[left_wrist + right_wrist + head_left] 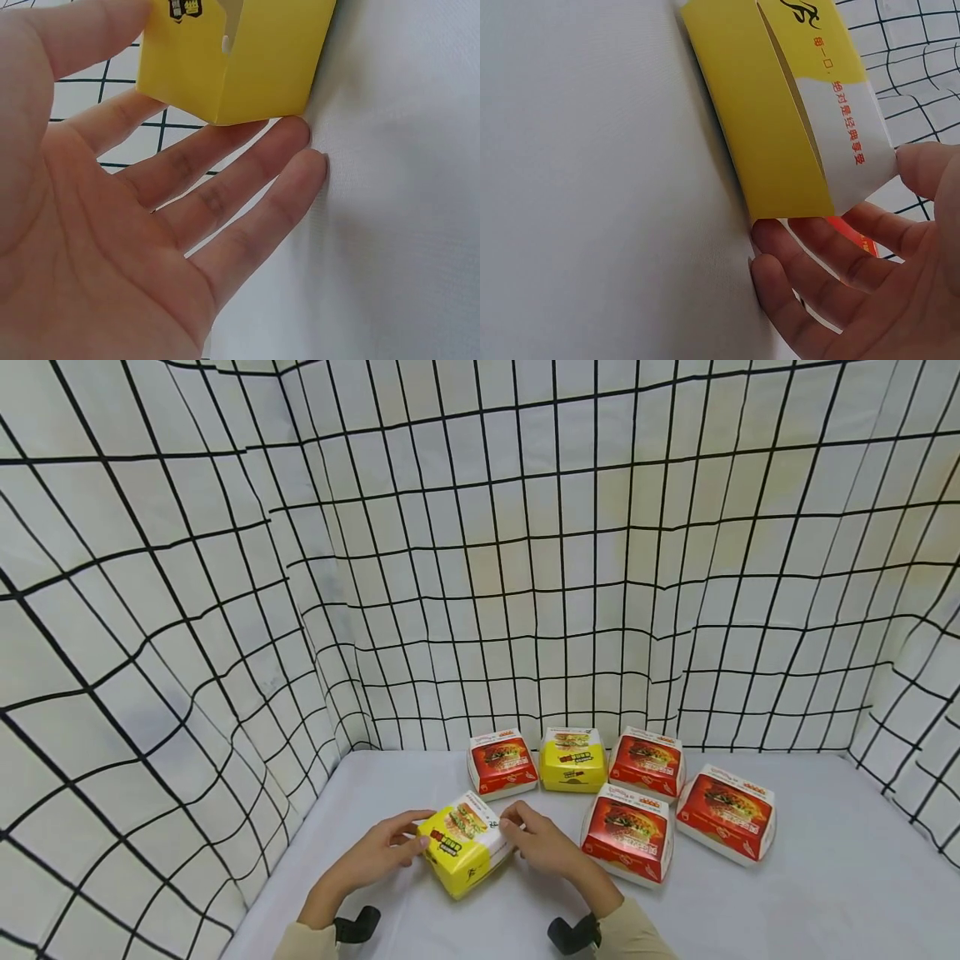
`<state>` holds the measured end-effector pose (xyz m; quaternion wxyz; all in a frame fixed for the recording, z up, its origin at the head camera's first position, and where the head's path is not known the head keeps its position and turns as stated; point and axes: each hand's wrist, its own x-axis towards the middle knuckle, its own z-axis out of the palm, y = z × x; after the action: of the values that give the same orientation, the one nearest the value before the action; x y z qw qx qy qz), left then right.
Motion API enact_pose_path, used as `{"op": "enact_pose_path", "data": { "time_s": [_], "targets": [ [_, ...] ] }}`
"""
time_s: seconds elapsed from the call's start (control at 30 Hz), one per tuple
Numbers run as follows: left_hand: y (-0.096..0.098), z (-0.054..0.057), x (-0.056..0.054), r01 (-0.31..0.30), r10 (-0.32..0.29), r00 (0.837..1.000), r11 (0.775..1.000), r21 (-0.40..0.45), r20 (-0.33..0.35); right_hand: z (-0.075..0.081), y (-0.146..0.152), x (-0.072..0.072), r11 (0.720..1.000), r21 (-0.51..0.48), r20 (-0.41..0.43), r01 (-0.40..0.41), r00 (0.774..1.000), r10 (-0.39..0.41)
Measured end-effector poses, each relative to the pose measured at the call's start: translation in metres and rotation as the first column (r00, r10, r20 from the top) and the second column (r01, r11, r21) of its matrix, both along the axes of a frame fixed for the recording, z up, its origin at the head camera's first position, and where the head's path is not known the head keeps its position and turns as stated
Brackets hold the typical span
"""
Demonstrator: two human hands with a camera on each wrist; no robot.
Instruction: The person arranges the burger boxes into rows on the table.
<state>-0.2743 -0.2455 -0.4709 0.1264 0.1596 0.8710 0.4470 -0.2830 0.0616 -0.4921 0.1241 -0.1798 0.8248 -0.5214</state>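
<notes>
In the head view, a yellow and white burger box (465,843) sits turned at an angle on the white table, between my two hands. My left hand (382,852) holds its left corner, thumb on the near face and fingers (255,157) spread along the far side. Opposite, my right hand (543,839) grips the white right end, with the thumb at the top edge. In the right wrist view its other fingers (832,270) bend in at the lower end of the yellow box (765,120), fingertips close to the tabletop. A narrow gap shows along the box's side flap.
Behind stand a red burger box (502,764), another yellow box (573,760) and a second red one (647,762). Two more red boxes, one nearer (628,833) and one farther right (726,812), lie right of my right hand. Black netting (555,568) over white cloth encloses the table.
</notes>
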Motion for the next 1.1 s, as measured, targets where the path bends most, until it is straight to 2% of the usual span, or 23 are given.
{"op": "enact_pose_path", "data": {
  "time_s": [0.13,0.27,0.4,0.6,0.77,0.9,1.0,1.1],
  "targets": [
    [0.001,-0.001,0.0,-0.02,0.02,1.0,1.0,0.01,-0.005,0.002,0.0,0.0,1.0,0.013,-0.001,-0.02,1.0,0.02],
    [0.002,0.0,0.0,-0.029,0.03,0.999,0.999,0.014,-0.041,0.005,0.0,0.001,0.999,0.036,0.015,-0.041,0.999,0.04],
    [0.007,0.001,0.001,-0.084,0.084,0.994,0.996,-0.003,-0.064,0.007,0.0,0.002,0.997,0.046,0.027,-0.061,0.998,0.06],
    [0.016,-0.004,0.001,-0.189,0.186,0.979,0.982,-0.026,-0.079,0.007,0.001,0.002,0.995,0.051,0.04,-0.091,0.995,0.089],
    [0.019,-0.009,-0.002,-0.225,0.218,0.964,0.974,-0.025,-0.151,0.006,0.001,0.0,0.994,0.059,0.045,-0.088,0.995,0.085],
    [0.018,-0.008,-0.002,-0.257,0.246,0.949,0.966,-0.03,-0.199,0.005,0.0,0.0,0.997,0.051,0.024,-0.052,0.998,0.051],
    [0.015,-0.003,0.0,-0.252,0.242,0.955,0.967,-0.035,-0.171,0.005,-0.001,0.001,0.999,0.036,-0.007,-0.032,0.999,0.032],
    [0.011,0.003,0.002,-0.201,0.195,0.975,0.978,-0.05,-0.112,0.004,-0.002,0.003,0.999,0.017,-0.024,-0.035,0.999,0.035]
  ]
}}
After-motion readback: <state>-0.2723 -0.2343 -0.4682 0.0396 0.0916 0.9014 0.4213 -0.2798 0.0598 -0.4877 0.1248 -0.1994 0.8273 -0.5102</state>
